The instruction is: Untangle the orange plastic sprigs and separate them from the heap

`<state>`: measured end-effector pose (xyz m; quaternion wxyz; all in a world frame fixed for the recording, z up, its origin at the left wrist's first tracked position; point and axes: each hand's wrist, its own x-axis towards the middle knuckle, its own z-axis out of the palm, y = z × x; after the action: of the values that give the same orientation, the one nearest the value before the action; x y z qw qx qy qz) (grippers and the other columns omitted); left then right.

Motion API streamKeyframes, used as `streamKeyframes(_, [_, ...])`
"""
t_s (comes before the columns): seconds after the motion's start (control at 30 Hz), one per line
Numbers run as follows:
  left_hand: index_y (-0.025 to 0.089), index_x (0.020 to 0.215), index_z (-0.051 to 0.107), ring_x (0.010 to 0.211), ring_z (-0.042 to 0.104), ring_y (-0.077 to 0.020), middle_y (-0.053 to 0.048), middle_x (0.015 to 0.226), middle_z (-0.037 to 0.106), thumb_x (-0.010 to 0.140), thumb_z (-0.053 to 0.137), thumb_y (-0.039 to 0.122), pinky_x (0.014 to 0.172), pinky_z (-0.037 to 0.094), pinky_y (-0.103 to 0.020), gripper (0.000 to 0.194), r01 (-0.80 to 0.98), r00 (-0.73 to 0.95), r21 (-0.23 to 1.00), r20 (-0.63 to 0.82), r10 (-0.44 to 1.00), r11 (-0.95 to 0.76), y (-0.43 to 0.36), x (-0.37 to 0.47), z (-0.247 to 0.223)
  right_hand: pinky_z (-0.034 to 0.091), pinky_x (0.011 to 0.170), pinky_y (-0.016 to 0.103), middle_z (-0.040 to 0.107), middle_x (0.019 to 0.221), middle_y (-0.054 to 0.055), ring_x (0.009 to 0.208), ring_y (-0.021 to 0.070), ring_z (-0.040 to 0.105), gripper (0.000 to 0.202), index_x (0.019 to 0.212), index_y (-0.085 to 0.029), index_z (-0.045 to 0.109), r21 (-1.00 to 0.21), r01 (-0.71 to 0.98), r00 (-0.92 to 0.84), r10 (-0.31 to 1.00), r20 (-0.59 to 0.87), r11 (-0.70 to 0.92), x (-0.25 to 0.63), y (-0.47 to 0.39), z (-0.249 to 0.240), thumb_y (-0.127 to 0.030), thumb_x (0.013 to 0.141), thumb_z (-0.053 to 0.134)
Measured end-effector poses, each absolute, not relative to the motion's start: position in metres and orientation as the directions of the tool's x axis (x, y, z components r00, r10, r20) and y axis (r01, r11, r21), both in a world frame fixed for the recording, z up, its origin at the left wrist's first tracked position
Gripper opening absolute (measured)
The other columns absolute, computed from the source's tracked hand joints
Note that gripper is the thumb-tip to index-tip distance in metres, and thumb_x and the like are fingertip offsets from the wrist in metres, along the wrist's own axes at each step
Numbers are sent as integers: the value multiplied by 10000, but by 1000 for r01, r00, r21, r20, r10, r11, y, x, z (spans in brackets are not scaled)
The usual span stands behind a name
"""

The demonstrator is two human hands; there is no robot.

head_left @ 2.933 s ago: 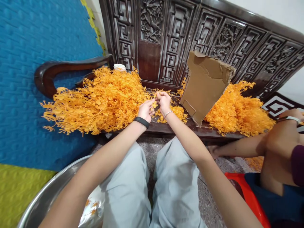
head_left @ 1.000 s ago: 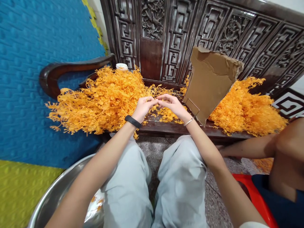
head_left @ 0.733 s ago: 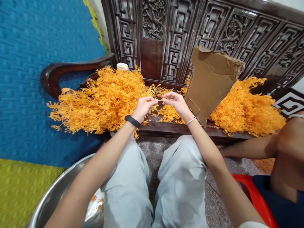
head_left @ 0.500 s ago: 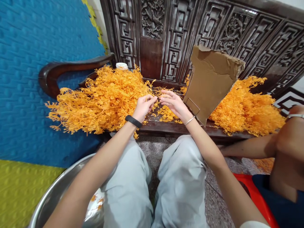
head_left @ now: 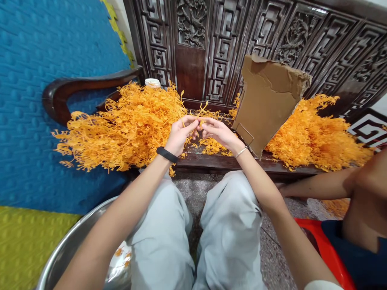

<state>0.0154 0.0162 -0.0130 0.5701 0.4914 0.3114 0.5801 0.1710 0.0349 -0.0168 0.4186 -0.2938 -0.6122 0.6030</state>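
Note:
My left hand (head_left: 181, 133), with a black band at the wrist, is closed on a thin orange plastic sprig (head_left: 204, 108). Fingertips of my right hand (head_left: 219, 132), which wears a silver bracelet, pinch the same sprig, and the two hands meet above the dark wooden bench (head_left: 205, 161). Left of them lies a big heap of orange branching pieces (head_left: 133, 125). Smaller loose orange bits (head_left: 213, 146) lie on the bench just beneath my right hand.
An upright cardboard piece (head_left: 269, 100) stands right of my hands, before another orange heap (head_left: 311, 135). A white container (head_left: 152, 83) is behind the left heap. A metal basin (head_left: 75, 233) sits lower left; a person's leg (head_left: 323, 186) and red stool (head_left: 329, 249) are at right.
My right hand has come in to my left and its raised fingers have closed on the sprig. Orange tips now stick up above both hands. At the right, the person's limb has shifted.

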Motion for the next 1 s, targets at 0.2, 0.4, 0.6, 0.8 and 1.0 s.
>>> streamKeyframes(0.2, [154, 743, 630, 454, 473, -58, 19, 608, 559, 732, 611, 131, 398, 353, -181, 31, -324, 88, 926, 234, 968, -194, 17, 18, -13, 496, 651, 209, 606, 714, -26, 655, 73, 574, 267, 835, -178, 630, -974, -145, -403, 889, 218, 174, 166, 31, -15, -371, 677, 726])
streamKeyframes(0.4, [157, 729, 649, 446, 463, -61, 18, 561, 544, 728, 612, 142, 395, 326, -182, 41, -284, 98, 937, 242, 965, -206, 18, 19, -15, 520, 684, 227, 632, 701, -17, 665, 84, 607, 303, 727, -167, 591, -958, -168, -304, 912, 274, 231, 164, 30, -13, -420, 652, 740])
streamKeyframes(0.6, [165, 752, 652, 382, 372, -36, 52, 473, 454, 736, 625, 175, 364, 262, -171, 33, -324, 47, 936, 163, 986, -139, 16, 17, -12, 527, 667, 249, 654, 690, -26, 625, 93, 623, 314, 799, -184, 604, -959, -201, -328, 909, 256, 198, 167, 34, -16, -389, 626, 765])
streamKeyframes(0.8, [169, 744, 648, 323, 265, -30, 89, 361, 331, 728, 658, 210, 337, 202, -179, 45, -354, 65, 921, 199, 978, -163, 17, 18, -15, 507, 645, 230, 667, 702, -26, 607, 79, 603, 292, 860, -187, 669, -955, -203, -314, 909, 274, 218, 168, 34, -16, -354, 638, 761])
streamKeyframes(1.0, [164, 775, 601, 324, 311, -30, 88, 392, 380, 779, 618, 238, 329, 235, -160, 76, -396, 119, 913, 159, 980, -100, 16, 16, -13, 510, 686, 243, 647, 686, -23, 635, 83, 598, 319, 733, -175, 644, -957, -224, -317, 915, 250, 184, 168, 36, -18, -430, 592, 775])
